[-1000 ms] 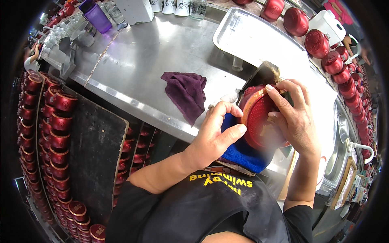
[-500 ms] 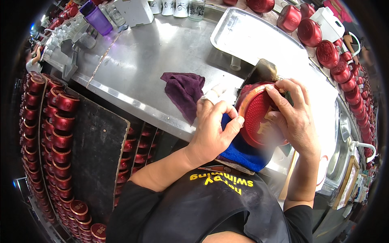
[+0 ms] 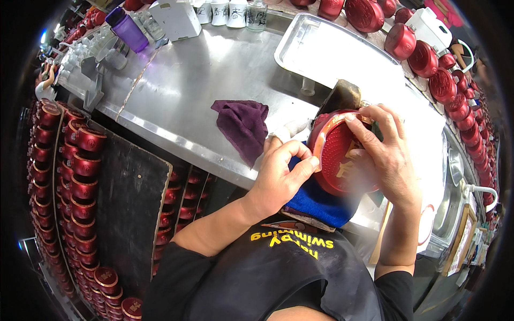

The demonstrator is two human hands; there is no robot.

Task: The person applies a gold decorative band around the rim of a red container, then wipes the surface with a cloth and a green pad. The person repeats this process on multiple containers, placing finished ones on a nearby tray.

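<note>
A round red vessel point(image 3: 334, 160) with a studded face, gold marking and a gold-orange band round its edge lies tilted before me, over a blue cloth point(image 3: 321, 206). My left hand point(image 3: 284, 171) pinches the band at the vessel's left edge between thumb and forefinger. Something whitish point(image 3: 292, 127) shows beyond its knuckles; I cannot make out what it is. Curled over the upper right rim, my right hand point(image 3: 385, 147) grips the vessel with fingertips on the band. A blurred patch covers the vessel's lower right. Just beyond stands a dark, worn support point(image 3: 345, 95).
A crumpled purple cloth point(image 3: 242, 125) lies on the steel table point(image 3: 182, 80). Behind are a metal tray point(image 3: 337, 48), white cups point(image 3: 219, 12) and a purple bottle point(image 3: 128, 32). Red vessels line a curved track point(image 3: 423, 59) at right; racks of red pieces point(image 3: 83, 184) stand left.
The red vessels on the right-hand track have shifted along it, toward the lower right. Both hands keep nearly the same places on the vessel, with only slight movement.
</note>
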